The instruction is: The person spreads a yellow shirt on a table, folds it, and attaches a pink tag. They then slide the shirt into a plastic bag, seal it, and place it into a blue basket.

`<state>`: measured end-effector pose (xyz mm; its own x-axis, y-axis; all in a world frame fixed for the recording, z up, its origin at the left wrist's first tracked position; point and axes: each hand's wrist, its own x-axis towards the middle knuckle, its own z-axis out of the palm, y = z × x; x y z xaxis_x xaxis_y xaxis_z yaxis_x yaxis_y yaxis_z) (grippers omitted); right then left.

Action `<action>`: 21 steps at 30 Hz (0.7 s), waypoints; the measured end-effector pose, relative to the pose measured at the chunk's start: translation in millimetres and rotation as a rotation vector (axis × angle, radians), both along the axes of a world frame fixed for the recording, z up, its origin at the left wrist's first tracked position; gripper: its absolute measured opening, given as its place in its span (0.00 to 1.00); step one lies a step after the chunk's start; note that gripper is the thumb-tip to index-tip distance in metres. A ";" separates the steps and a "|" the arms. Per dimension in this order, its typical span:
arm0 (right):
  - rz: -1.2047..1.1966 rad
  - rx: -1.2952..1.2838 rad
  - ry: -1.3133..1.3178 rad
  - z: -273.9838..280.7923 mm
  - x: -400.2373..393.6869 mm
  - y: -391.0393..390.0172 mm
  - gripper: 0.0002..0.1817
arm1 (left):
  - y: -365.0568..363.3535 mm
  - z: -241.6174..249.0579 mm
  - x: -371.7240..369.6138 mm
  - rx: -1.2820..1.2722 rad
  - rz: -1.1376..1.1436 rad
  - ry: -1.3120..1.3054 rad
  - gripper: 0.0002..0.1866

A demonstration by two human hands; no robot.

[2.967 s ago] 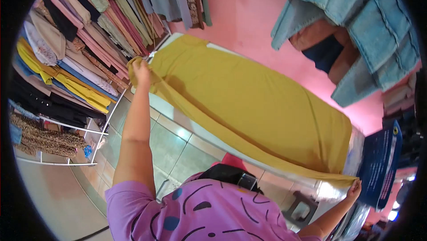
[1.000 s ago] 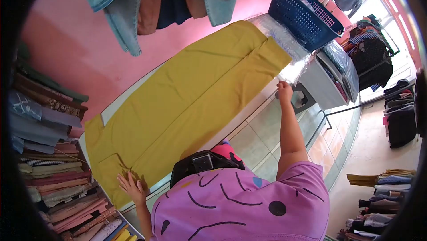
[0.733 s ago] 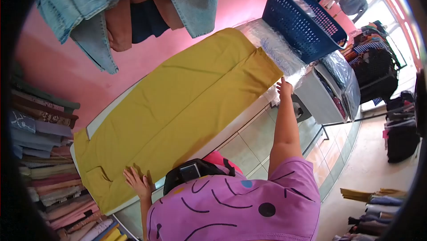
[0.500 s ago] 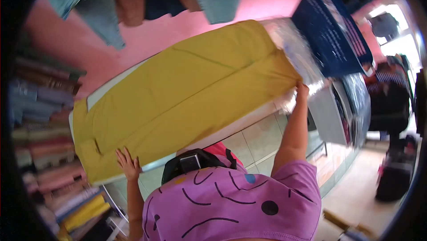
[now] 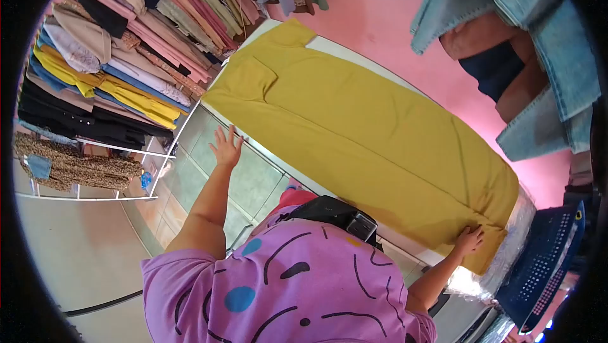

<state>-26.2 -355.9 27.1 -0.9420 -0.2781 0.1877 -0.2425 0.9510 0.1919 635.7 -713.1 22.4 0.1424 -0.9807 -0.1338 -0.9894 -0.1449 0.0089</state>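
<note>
Mustard-yellow long fabric garment (image 5: 361, 131) lies spread on the white tabletop (image 5: 334, 48), its long axis running from 10 o'clock to 4 o'clock. The end with short sleeve-like flaps points to 10 o'clock; the narrower, straight-edged end points to 4 o'clock. A lengthwise crease follows the axis, and small wrinkles gather near the 4 o'clock end.

The right hand (image 5: 470, 240) rests on the garment near that end, its fingers bent against the cloth; I cannot tell whether they pinch it. The left hand (image 5: 226, 146) is wide, its fingers spread, just beside the garment's near edge, toward 9 o'clock; whether a fingertip touches is unclear.

The garment's underside is hidden, and the right hand covers a little of its upper surface. Pale blue denim clothing (image 5: 563, 58) at 2 o'clock is cut off by the dark, round border of the view, and the dark-blue perforated plastic basket (image 5: 538, 260) at 4 o'clock sinks partly into that border.

Little of the white tabletop shows, mainly as strips along its long sides. Clear crinkled plastic (image 5: 520, 221) adjoins the 4 o'clock end. A pink wall (image 5: 361, 17) rises toward 12 o'clock, crowded hanging clothes (image 5: 136, 32) fill 10 o'clock, and pale green floor tiles (image 5: 250, 184) show toward 8 o'clock.
</note>
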 end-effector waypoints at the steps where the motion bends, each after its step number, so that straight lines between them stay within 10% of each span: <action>1: -0.100 -0.064 -0.033 5.2 4.6 -14.0 0.29 | -8.9 -1.9 9.1 -0.010 0.121 -0.020 0.33; 8: 0.370 -0.942 -0.286 13.2 63.3 -148.3 0.16 | -84.2 11.4 36.2 -0.392 -0.355 0.194 0.34; 17: 0.929 -0.703 -0.912 36.5 334.9 -414.5 0.12 | -121.8 24.5 47.2 -0.239 -0.386 0.254 0.26; 21: 0.922 -0.675 -0.983 28.4 419.8 -485.5 0.14 | -149.5 24.4 50.9 -0.050 -0.508 1.089 0.22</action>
<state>393.6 -841.3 55.6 -0.3131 -0.9475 -0.0651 -0.5555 0.2383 -0.7966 686.6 -862.5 46.8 -0.4257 -0.8998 0.0956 -0.4033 0.2833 0.8701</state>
